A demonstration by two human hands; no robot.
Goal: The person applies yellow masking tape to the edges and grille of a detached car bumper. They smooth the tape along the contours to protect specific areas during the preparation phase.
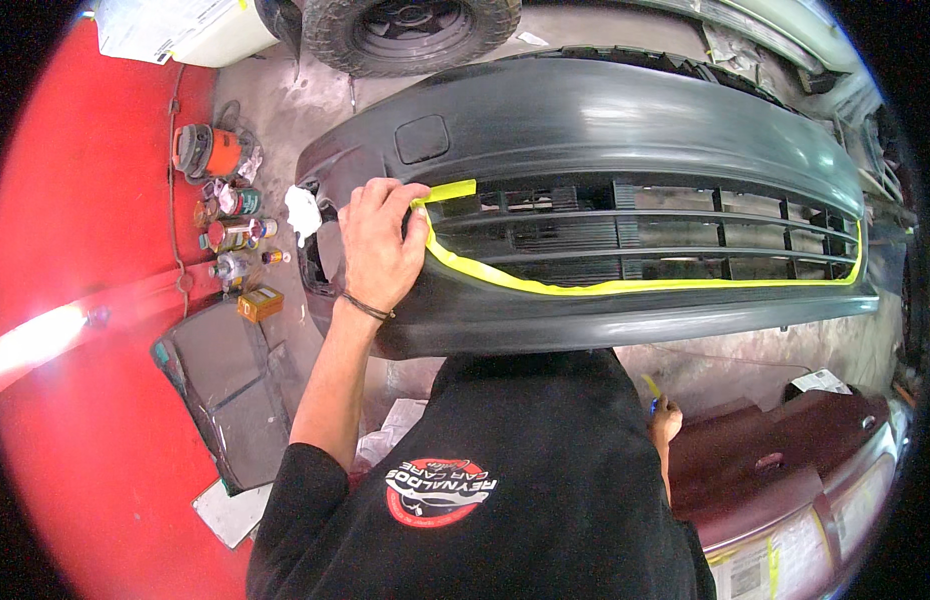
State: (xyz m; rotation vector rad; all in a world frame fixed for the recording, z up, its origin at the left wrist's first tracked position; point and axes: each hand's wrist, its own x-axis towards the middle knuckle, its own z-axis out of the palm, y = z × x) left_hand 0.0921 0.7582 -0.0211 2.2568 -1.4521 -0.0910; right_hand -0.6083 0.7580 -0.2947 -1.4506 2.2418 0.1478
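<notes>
A dark grey car bumper cover [525, 120] lies across the view in front of me. Yellow masking tape [585, 290] runs along the lower edge of its slatted black grille [625, 235] and up the right end. At the grille's left end, my left hand [385, 235] pinches the tape between thumb and fingers. A short free length of tape points right from the fingertips, over the grille's top left corner. Low at my right side, my right hand [667, 420] is closed on a small blue and yellow thing [654, 404], too small to name.
A tire [410, 30] stands beyond the bumper. Along the red wall [95, 200] sit an orange shop vacuum [210, 150], several cans and bottles, and a yellow box [260, 303]. A dark panel [230, 375] leans at left. A maroon car panel [755, 460] lies at right.
</notes>
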